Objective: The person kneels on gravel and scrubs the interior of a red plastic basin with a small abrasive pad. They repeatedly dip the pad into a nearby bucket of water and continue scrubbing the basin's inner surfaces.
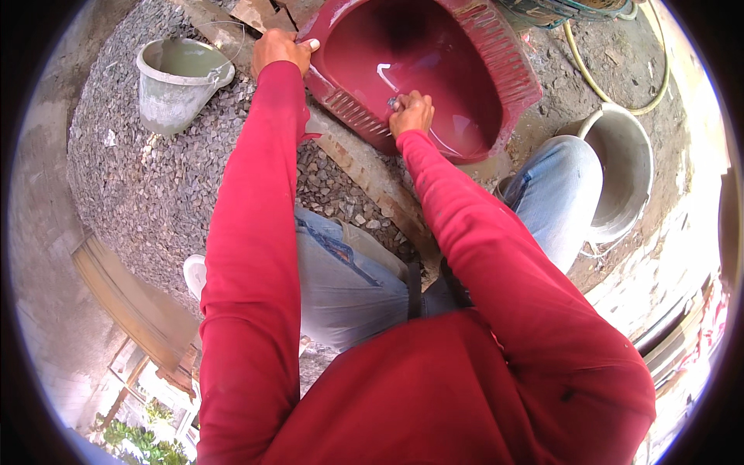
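Note:
A dark red basin (pixel 349 43) with ridged sides lies tilted in front of me, its hollow facing up. My left hand (pixel 280 53) grips its left rim, with the thumb over the edge. Inside the hollow my right hand (pixel 411 114) is closed, its fingertips near the basin's inner wall. A small greyish thing (pixel 392 102) shows at those fingertips; what it is I cannot make out. White streaks run over the red surface beside the hand.
A whitish bucket (pixel 167 97) stands on gravel (pixel 186 178) at left. Another grey bucket (pixel 632 155) is at right, beside my knee. A wooden plank (pixel 364 174) runs below the basin. A yellowish hose (pixel 577 58) curls at the far right, near a dark tub (pixel 546 12).

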Tool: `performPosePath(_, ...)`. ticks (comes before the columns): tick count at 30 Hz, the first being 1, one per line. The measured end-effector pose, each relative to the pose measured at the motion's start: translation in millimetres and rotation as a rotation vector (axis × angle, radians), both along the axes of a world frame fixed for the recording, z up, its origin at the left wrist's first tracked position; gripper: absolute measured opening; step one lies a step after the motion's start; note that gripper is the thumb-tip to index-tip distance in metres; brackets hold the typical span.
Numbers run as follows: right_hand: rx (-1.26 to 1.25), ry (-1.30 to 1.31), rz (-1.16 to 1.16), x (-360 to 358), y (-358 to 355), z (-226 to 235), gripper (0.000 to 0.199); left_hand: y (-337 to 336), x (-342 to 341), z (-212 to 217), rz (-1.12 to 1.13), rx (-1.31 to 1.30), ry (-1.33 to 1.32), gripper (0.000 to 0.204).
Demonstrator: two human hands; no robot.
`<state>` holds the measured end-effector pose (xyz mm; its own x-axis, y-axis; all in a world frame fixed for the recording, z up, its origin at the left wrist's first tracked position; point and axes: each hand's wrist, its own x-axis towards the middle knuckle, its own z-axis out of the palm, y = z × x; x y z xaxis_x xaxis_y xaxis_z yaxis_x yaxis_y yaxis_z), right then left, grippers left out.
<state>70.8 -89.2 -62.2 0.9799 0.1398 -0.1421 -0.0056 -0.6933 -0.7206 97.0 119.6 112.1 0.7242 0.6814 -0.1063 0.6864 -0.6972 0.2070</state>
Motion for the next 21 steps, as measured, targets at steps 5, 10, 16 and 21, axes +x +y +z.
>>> performPosePath(5,0.066,0.044,0.036,-21,-12,-4,0.007,1,2,-1,-0.032,0.03,0.015,0.035)
performPosePath(10,-0.087,0.038,-0.129,3,-13,-11,0.01,4,6,0,-0.033,0.016,0.028,0.037)
performPosePath(16,0.024,-0.018,0.018,-9,4,5,0.013,3,6,-2,-0.013,0.004,-0.031,0.04)
performPosePath(21,-0.178,0.174,-0.167,-19,-37,-15,0.011,1,0,1,-0.022,-0.012,0.011,0.039)
